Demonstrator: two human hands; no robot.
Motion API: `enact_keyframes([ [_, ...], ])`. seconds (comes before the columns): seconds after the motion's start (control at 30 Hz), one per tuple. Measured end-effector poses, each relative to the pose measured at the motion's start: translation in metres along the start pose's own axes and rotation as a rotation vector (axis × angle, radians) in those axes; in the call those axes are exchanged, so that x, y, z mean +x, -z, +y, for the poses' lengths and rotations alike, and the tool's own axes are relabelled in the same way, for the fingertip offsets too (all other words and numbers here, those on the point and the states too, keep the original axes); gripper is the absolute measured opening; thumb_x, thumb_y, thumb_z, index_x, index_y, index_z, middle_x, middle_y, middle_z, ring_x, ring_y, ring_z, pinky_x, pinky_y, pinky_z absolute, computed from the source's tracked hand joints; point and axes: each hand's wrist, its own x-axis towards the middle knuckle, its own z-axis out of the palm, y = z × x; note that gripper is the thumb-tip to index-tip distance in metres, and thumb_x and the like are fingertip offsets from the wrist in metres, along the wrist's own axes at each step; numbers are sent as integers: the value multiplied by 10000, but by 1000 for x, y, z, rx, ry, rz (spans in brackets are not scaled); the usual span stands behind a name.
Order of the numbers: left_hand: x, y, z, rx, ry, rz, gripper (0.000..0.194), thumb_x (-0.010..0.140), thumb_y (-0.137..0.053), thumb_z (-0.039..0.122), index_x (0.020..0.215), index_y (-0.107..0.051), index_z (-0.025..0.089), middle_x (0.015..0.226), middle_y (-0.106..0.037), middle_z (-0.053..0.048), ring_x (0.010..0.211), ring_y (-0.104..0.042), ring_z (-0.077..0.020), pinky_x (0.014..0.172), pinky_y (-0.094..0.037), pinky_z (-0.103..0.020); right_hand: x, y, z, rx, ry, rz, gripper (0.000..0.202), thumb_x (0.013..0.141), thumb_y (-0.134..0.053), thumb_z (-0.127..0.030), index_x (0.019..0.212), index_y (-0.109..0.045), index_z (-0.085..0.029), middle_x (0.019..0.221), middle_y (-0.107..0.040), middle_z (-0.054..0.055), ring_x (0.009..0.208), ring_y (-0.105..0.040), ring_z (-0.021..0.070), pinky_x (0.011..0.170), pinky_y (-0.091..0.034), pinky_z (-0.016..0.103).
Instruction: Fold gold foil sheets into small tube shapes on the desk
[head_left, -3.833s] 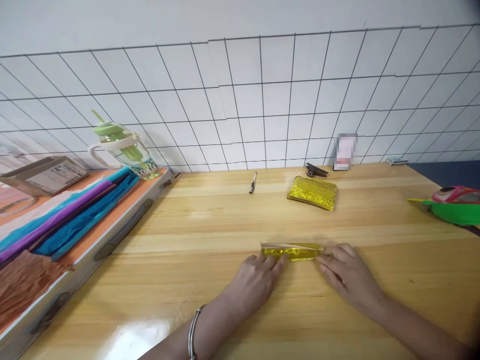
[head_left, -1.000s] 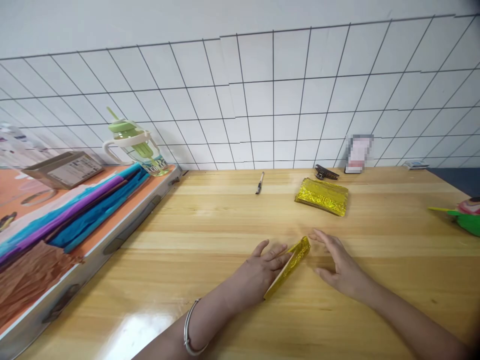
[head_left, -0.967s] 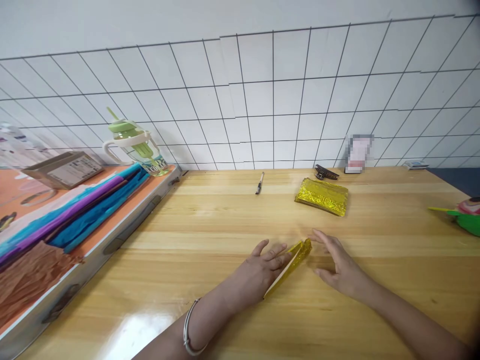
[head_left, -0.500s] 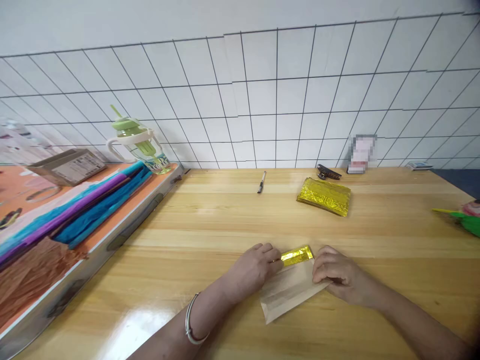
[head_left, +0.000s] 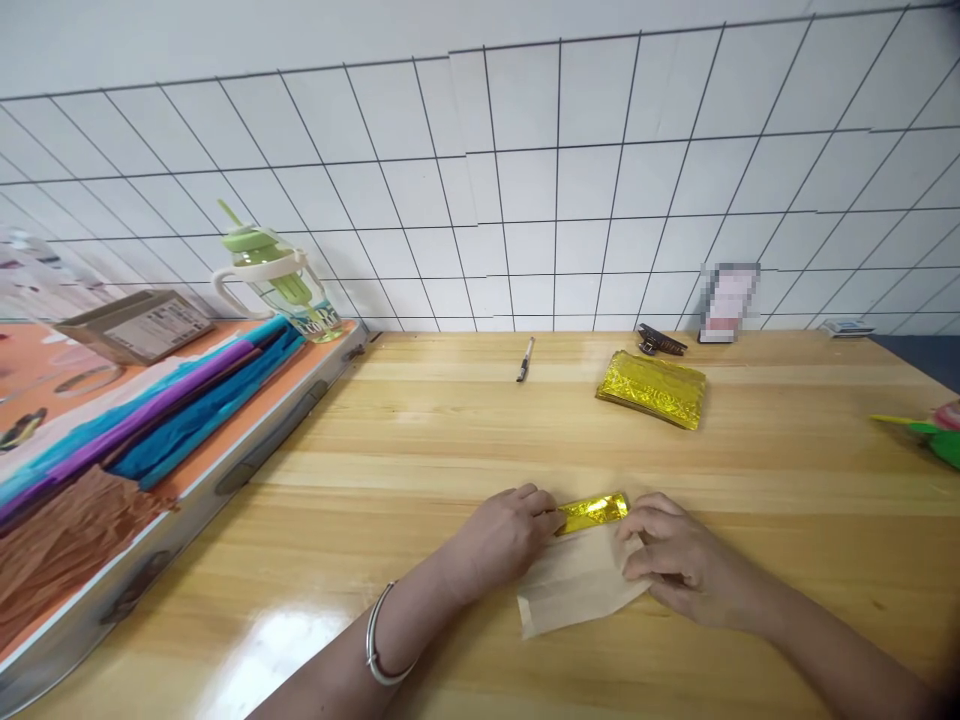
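Note:
A folded strip of shiny gold foil paper (head_left: 596,511) lies across the far edge of a tan paper sheet (head_left: 574,590) on the wooden table. At their left end, my left hand (head_left: 517,530) has its fingers curled down over the foil and the tan sheet. My right hand (head_left: 682,560) is at the right end, its bent fingers closed on the tan sheet's right edge. Part of both papers is hidden under my fingers. Farther back lies a stack of gold foil sheets (head_left: 652,390).
Behind the stack are a black clip (head_left: 661,342) and a phone (head_left: 729,303) against the tiled wall. A pen (head_left: 526,360) lies left of them. On the left orange surface stand a green-lidded bottle (head_left: 285,280), a cardboard box (head_left: 142,327) and coloured crepe paper (head_left: 165,400).
My right hand has shifted slightly on the tan sheet's right side, with its fingers a little more spread. The gold strip looks narrower and flatter, and the sheet has turned slightly.

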Motion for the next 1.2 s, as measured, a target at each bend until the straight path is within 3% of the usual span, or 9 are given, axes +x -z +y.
enact_keyframes([
  [0.13, -2, 3, 0, -51, -2, 8, 251, 946, -442, 233, 1156, -577, 207, 979, -602, -62, 899, -566, -180, 839, -463, -287, -1, 0, 1, -53, -36, -16, 187, 743, -597, -120, 861, -645, -257, 1286, -514, 45, 1273, -350, 268, 969, -386, 447],
  [0.3, -9, 9, -7, -143, -17, -1, 293, 905, -506, 182, 1189, -559, 227, 1087, -596, -56, 1005, -567, -178, 882, -454, -268, -4, 0, 5, -76, -59, -37, 173, 736, -622, -161, 872, -637, -267, 1338, -491, 29, 1285, -348, 274, 1007, -347, 487],
  [0.63, -35, 21, 4, -243, 69, -80, 209, 904, -416, 122, 980, -590, 208, 1168, -575, -50, 988, -605, -161, 890, -460, -263, -6, 1, 8, -75, -82, -88, 119, 855, -558, -332, 903, -654, -281, 1348, -499, 26, 1303, -337, 264, 1022, -305, 499],
  [0.7, -44, 27, 9, -309, 62, -118, 184, 839, -491, 111, 970, -577, 207, 1261, -525, -57, 1086, -568, -179, 935, -443, -271, -5, 1, 7, -72, -89, -80, 156, 880, -526, -352, 918, -660, -281, 1334, -516, 30, 1293, -355, 258, 1026, -299, 496],
  [0.8, -56, 31, 15, -384, 53, -133, 336, 695, -646, 134, 1012, -562, 203, 1368, -448, -79, 1274, -413, -230, 1059, -340, -328, -5, -3, 7, -50, -100, -49, 188, 897, -499, -347, 904, -669, -267, 1313, -537, 37, 1277, -381, 252, 1026, -305, 484],
  [0.9, -59, 24, 21, -408, 160, -74, 398, 646, -737, 242, 1001, -564, 195, 1380, -450, -98, 1301, -375, -263, 1095, -281, -381, -5, -9, 8, -30, -123, -2, 199, 901, -491, -335, 876, -672, -255, 1278, -565, 43, 1250, -415, 247, 1013, -328, 474],
  [1.0, -56, 11, 28, -425, 262, 24, 203, 784, -647, 328, 921, -582, 193, 1318, -522, -87, 1259, -435, -245, 1079, -302, -387, -5, -17, 12, -37, -140, 48, 181, 898, -498, -317, 871, -664, -250, 1242, -588, 49, 1217, -449, 239, 995, -351, 473],
  [1.1, -52, -4, 32, -430, 316, 140, 197, 933, -436, 259, 837, -595, 195, 1228, -595, -56, 1208, -491, -191, 1071, -318, -375, -4, -23, 15, -36, -134, 116, 157, 886, -517, -293, 811, -641, -234, 1190, -614, 54, 1174, -488, 232, 974, -375, 466],
  [1.2, -49, -18, 34, -413, 386, 266, 272, 937, -411, 213, 739, -596, 192, 1172, -624, -42, 1154, -533, -180, 1028, -383, -364, -2, -28, 16, -42, -142, 168, 142, 872, -532, -273, 766, -612, -226, 1144, -633, 55, 1144, -513, 228, 952, -396, 457],
])
